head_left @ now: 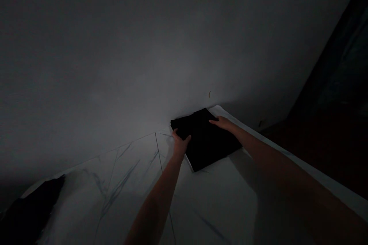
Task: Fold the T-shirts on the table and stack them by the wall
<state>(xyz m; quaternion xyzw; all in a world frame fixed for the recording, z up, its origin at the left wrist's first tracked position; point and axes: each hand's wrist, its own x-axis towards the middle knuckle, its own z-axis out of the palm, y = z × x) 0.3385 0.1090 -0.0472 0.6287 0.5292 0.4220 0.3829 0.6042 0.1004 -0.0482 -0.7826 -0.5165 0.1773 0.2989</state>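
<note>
A folded black cloth [206,140] lies flat on a white surface with grey streaks [207,195], which may be a marble-patterned sheet. My left hand [181,144] is at the cloth's near left edge, with its thumb and fingers spread across that edge. From the right, my right hand [222,123] rests on the far part of the cloth with its fingers extended. The picture is dim, and the cloth's folds are hard to make out.
A grey wall [120,53] rises directly behind the white surface. The surface's right edge [299,157] drops off to a dark area [324,137]. A crumpled dark cloth [30,210] lies at the lower left.
</note>
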